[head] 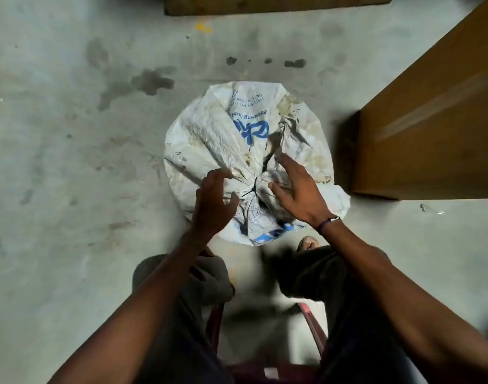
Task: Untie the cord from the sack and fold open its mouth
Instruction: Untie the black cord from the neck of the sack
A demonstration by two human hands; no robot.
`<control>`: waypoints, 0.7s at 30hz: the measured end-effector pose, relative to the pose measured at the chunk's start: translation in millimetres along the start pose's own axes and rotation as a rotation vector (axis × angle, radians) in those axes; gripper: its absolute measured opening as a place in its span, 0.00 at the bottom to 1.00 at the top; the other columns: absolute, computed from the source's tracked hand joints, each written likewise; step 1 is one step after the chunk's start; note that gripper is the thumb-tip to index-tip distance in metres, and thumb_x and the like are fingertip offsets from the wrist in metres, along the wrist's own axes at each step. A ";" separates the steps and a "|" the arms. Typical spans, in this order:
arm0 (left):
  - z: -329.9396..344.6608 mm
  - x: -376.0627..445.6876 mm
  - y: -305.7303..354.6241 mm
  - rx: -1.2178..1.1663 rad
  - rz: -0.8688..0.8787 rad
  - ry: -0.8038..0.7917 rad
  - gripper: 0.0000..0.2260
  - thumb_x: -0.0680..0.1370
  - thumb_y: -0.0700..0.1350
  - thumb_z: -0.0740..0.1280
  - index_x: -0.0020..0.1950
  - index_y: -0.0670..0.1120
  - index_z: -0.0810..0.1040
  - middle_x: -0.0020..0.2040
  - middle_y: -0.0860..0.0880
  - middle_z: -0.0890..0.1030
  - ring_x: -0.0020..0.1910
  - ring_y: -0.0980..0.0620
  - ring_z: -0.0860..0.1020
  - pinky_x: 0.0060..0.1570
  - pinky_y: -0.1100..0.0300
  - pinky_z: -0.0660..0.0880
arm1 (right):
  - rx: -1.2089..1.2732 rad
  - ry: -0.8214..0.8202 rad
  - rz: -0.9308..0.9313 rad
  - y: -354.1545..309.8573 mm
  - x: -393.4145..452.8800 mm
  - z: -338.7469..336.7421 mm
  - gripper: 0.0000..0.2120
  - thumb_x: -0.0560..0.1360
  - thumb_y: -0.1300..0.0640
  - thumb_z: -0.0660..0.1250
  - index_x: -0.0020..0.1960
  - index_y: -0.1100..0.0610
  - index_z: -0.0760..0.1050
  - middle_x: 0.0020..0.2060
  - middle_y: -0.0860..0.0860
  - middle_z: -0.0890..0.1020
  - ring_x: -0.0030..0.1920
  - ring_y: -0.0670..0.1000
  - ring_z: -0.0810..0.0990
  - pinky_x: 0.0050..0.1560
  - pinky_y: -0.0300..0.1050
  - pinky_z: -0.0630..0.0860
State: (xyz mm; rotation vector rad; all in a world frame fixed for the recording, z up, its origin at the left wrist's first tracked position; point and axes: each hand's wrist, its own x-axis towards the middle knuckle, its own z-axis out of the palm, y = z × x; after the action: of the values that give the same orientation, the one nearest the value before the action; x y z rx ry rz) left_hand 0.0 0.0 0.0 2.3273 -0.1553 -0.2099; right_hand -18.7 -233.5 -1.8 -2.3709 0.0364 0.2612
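A white woven sack [209,137] with blue print stands on the concrete floor between my feet. Its mouth is bunched together and tied with a thin dark cord [252,189], knotted near the sack's near side. My left hand [212,203] hovers just left of the knot, fingers loosely curled and holding nothing. My right hand [298,189] is just right of the knot with fingers spread straight over the bunched fabric; whether it touches the sack I cannot tell. A dark band is on my right wrist.
A brown wooden cabinet [436,128] stands close to the sack's right. A wooden plank or board [276,4] lies along the top edge. The grey floor [71,162] is stained. I sit on a dark red plastic chair [314,328]; my foot [308,243] is beside the sack.
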 end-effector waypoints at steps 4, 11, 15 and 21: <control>35.0 11.0 -37.5 0.049 0.198 -0.053 0.20 0.72 0.37 0.71 0.64 0.39 0.76 0.64 0.41 0.78 0.63 0.40 0.78 0.65 0.46 0.75 | -0.172 -0.102 -0.125 28.8 6.8 31.9 0.34 0.79 0.43 0.70 0.80 0.54 0.67 0.79 0.54 0.70 0.77 0.56 0.70 0.76 0.51 0.67; 62.2 -8.8 -67.7 0.245 0.276 -0.173 0.21 0.79 0.47 0.68 0.72 0.46 0.74 0.75 0.46 0.70 0.73 0.44 0.71 0.70 0.47 0.71 | -0.447 -0.128 -0.239 44.9 -6.9 52.0 0.30 0.79 0.40 0.65 0.78 0.52 0.69 0.79 0.53 0.71 0.76 0.57 0.71 0.70 0.54 0.71; 58.2 -26.7 -53.1 0.363 0.270 -0.322 0.27 0.80 0.47 0.67 0.78 0.43 0.67 0.78 0.41 0.68 0.77 0.40 0.67 0.73 0.48 0.68 | -0.595 -0.204 -0.248 35.9 -19.9 48.9 0.34 0.80 0.48 0.67 0.82 0.55 0.62 0.83 0.57 0.62 0.80 0.59 0.65 0.74 0.54 0.69; 40.9 -66.8 -20.5 0.452 0.232 -0.382 0.34 0.80 0.45 0.68 0.83 0.41 0.58 0.82 0.40 0.61 0.80 0.42 0.63 0.77 0.49 0.64 | -0.653 -0.282 -0.139 1.7 -53.4 31.6 0.39 0.79 0.54 0.68 0.85 0.54 0.53 0.85 0.56 0.54 0.82 0.60 0.62 0.78 0.58 0.68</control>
State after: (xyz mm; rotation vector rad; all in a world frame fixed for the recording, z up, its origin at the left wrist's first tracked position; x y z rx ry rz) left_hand -72.5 -2.9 -35.8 2.6614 -0.7233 -0.5476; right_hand -76.7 -215.7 -14.7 -2.9336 -0.4036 0.6120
